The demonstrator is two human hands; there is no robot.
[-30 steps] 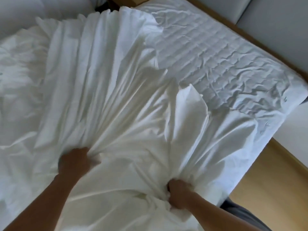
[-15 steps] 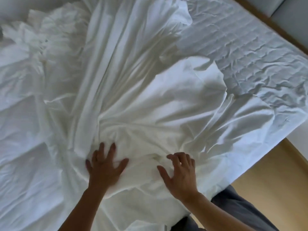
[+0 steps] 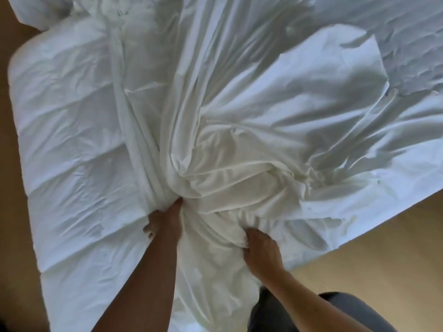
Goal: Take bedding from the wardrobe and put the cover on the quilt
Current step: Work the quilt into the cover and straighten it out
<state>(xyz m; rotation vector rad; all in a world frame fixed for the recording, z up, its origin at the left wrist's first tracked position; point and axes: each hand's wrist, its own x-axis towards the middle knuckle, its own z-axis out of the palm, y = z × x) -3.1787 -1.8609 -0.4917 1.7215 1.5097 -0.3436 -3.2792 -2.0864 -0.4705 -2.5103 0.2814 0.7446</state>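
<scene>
A smooth white quilt cover [image 3: 275, 111] lies crumpled over the middle and right of the bed. To its left spreads the puffy white quilt [image 3: 72, 130], stitched in panels. My left hand [image 3: 164, 220] grips a bunched fold of the cover where it meets the quilt; the fingertips are buried in cloth. Beside it, my right hand [image 3: 261, 250] clutches a gathered ridge of the cover near the bed's front edge. Folds radiate from both hands.
A quilted mattress pad [image 3: 407, 44] shows at the far right. Wooden floor [image 3: 371, 267] lies at the lower right, and a brown floor strip [image 3: 9, 212] runs along the left. My grey trouser leg [image 3: 345, 305] stands against the bed's front edge.
Half a second ago both hands lay flat with spread fingers on the cover; now both have curled into the cloth and bunched it. The view has shifted left, showing more quilt.
</scene>
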